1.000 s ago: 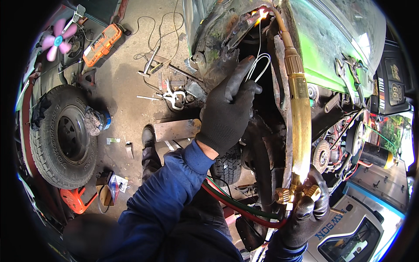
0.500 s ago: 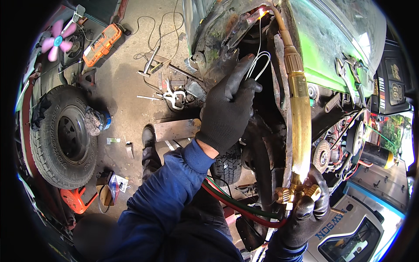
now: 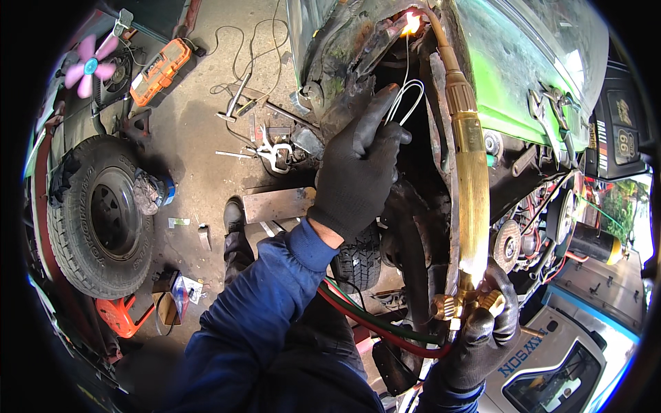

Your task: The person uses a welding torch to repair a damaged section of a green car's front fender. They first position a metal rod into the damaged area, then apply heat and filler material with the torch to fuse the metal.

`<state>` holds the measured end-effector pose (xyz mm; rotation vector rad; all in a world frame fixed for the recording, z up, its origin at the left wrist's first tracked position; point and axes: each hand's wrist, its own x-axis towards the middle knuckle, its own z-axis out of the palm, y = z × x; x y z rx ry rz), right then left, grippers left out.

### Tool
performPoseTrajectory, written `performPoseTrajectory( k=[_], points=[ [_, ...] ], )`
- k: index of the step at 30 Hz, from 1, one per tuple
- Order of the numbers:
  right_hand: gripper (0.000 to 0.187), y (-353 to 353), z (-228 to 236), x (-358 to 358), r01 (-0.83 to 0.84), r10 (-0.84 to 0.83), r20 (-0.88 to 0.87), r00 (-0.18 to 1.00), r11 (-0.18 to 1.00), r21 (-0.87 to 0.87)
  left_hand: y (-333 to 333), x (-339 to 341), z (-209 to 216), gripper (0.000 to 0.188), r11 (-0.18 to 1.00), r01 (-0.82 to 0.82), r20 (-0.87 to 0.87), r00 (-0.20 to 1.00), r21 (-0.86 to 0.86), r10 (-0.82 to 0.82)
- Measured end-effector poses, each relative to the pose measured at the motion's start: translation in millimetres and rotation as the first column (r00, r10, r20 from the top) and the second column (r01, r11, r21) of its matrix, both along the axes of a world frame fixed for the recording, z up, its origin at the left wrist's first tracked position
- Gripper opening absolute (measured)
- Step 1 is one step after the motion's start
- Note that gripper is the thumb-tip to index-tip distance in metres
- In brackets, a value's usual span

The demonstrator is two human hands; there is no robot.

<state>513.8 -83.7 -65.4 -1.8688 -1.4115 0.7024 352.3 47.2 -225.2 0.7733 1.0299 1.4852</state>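
My right hand (image 3: 485, 330), in a black glove, grips the valve end of a brass gas welding torch (image 3: 473, 196). The torch's tip curves over to a bright orange flame (image 3: 411, 24) at the edge of the car's bare metal panel (image 3: 344, 65). Red and green hoses (image 3: 385, 334) run to the torch's lower end. Between the gloved fingers of my left hand (image 3: 365, 165) is a thin welding rod (image 3: 407, 58), looped back on itself. Its far end reaches up to the flame. A dark opening in the bodywork lies just right of my left hand.
Adjustable wrenches (image 3: 544, 117) lie on the green body panel (image 3: 513, 117) at the right, above exposed engine parts (image 3: 509, 244). On the floor at left are a hammer (image 3: 237, 96), a clamp (image 3: 275, 150), an orange box-shaped unit (image 3: 160, 72), a loose wheel (image 3: 103, 213) and trailing cables.
The flame's glow at the metal has become larger and brighter. The torch has shifted very slightly left; both hands keep their grips.
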Motion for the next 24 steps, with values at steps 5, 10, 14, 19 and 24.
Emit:
performPoseTrajectory(
  k=[5,10,14,19,24],
  points=[
    [0.081,0.7,-3.5,-0.4,0.007,-0.008,0.024,1.000,1.000,0.027,-0.7,-1.0,2.7,0.056,1.000,0.010,0.032,0.999,-0.025,-0.009],
    [0.082,-1.1,-1.7,3.8,0.016,-0.016,0.029,0.999,1.000,0.004,-0.7,-0.8,2.8,0.055,1.000,0.004,0.032,0.999,-0.020,-0.003],
    [0.083,-5.0,-1.2,5.2,0.024,-0.024,-0.016,1.000,1.000,-0.001,-0.8,-1.1,1.7,0.056,1.000,0.003,0.025,1.000,-0.011,-0.002],
    [0.087,-7.2,-1.6,4.2,0.051,-0.051,-0.049,0.997,0.999,-0.016,-0.5,-0.7,2.2,0.057,1.000,0.008,0.058,0.998,-0.015,-0.007],
    [0.091,-4.2,1.6,5.9,0.030,-0.031,-0.020,0.999,0.998,-0.063,-0.7,-0.2,3.4,0.057,1.000,0.001,0.055,0.998,-0.011,0.000]
  ],
)
